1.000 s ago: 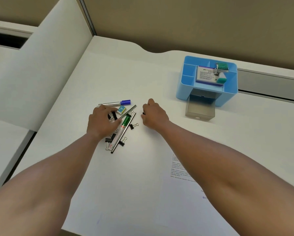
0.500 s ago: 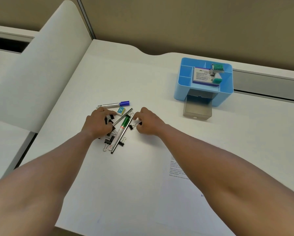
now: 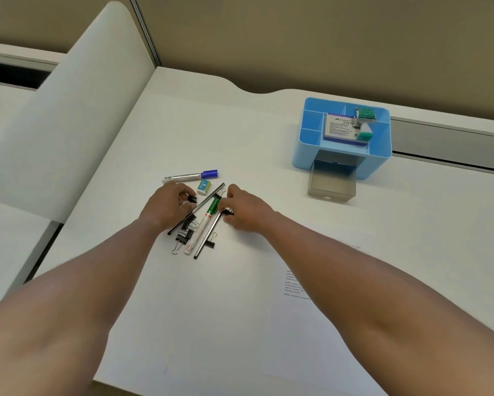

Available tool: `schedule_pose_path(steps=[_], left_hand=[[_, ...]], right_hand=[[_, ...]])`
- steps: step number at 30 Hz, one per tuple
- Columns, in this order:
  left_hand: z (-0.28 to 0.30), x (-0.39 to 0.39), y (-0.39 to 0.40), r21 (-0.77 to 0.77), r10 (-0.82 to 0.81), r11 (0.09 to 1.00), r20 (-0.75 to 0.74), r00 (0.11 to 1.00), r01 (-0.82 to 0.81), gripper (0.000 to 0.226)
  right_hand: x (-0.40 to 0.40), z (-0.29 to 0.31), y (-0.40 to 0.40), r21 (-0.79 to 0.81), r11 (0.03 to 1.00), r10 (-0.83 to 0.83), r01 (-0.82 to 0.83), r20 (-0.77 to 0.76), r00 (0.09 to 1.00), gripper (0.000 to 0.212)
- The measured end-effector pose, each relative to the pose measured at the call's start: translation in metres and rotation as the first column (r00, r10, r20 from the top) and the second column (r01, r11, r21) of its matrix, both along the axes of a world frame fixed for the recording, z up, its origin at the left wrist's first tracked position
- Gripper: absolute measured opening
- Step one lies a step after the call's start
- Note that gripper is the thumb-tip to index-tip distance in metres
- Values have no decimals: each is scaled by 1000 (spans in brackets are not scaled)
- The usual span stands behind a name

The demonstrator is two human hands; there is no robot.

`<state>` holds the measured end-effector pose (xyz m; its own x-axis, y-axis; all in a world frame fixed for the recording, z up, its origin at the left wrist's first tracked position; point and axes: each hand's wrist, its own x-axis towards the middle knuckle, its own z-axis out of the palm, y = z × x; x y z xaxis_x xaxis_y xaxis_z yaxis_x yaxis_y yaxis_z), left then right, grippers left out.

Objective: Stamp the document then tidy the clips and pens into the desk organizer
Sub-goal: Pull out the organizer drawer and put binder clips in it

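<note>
A pile of pens and black binder clips (image 3: 183,238) lies mid-desk. My left hand (image 3: 167,208) rests on the pile's left side and pinches one black binder clip (image 3: 193,199) between thumb and fingers. My right hand (image 3: 247,210) is on the pile's right side, fingers closed on another black clip (image 3: 228,212), thumb against the green-capped white pen (image 3: 208,220). Two thin black pens (image 3: 205,238) cross the pile. A blue-capped marker (image 3: 191,175) lies just behind. The printed document (image 3: 311,324) lies at the lower right, partly under my right arm.
The blue desk organizer (image 3: 303,155) stands at the back right, its grey drawer (image 3: 331,192) pulled open. A stamp pad box (image 3: 341,128) and a green stamp (image 3: 364,124) sit in its top. A small eraser box (image 3: 203,187) lies by the marker. A white divider panel (image 3: 68,110) rises at the left.
My right hand has moved left from beside the pile onto its right edge and closed on a clip. My left hand has shifted slightly and lifted a clip in its fingertips.
</note>
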<state>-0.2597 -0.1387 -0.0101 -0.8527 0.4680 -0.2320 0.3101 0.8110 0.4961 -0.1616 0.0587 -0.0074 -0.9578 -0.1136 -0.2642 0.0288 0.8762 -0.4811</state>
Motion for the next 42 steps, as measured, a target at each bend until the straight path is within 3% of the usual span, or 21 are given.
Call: schedule_pose_path(steps=[6, 14, 19, 22, 25, 28, 32, 36, 39, 42], left_hand=[[-1, -1, 4, -2, 51, 999, 20, 999, -51, 20], [1, 0, 12, 0, 93, 996, 56, 994, -93, 16], [2, 5, 15, 29, 98, 995, 36, 995, -99, 13], [2, 5, 16, 77, 164, 983, 38, 986, -166, 13], [5, 2, 18, 157, 254, 953, 39, 966, -257, 13], [7, 2, 25, 271, 393, 876, 81, 916, -400, 14], [12, 9, 44, 392, 478, 775, 148, 866, -495, 18], [24, 18, 80, 510, 391, 711, 285, 875, -484, 14], [33, 28, 114, 566, 287, 660, 418, 862, -494, 11], [41, 42, 150, 572, 171, 668, 504, 846, -476, 16]], right_hand=[[-2, 3, 4, 35, 999, -43, 42, 37, 998, 16], [-4, 9, 3, 109, 981, -169, 161, 74, 983, 26], [-4, 12, 11, -45, 927, -367, 373, 99, 925, 27], [-3, 12, 20, -258, 763, -550, 592, 222, 805, 23], [2, 12, 28, -495, 375, -661, 784, 450, 600, 7], [12, 16, 39, -611, 86, -646, 787, 567, 511, 12], [24, 27, 59, -674, -198, -585, 711, 664, 466, 12], [34, 38, 79, -691, -367, -570, 623, 696, 436, 11], [39, 48, 93, -688, -405, -585, 602, 701, 408, 12], [44, 56, 107, -665, -407, -619, 626, 705, 346, 16]])
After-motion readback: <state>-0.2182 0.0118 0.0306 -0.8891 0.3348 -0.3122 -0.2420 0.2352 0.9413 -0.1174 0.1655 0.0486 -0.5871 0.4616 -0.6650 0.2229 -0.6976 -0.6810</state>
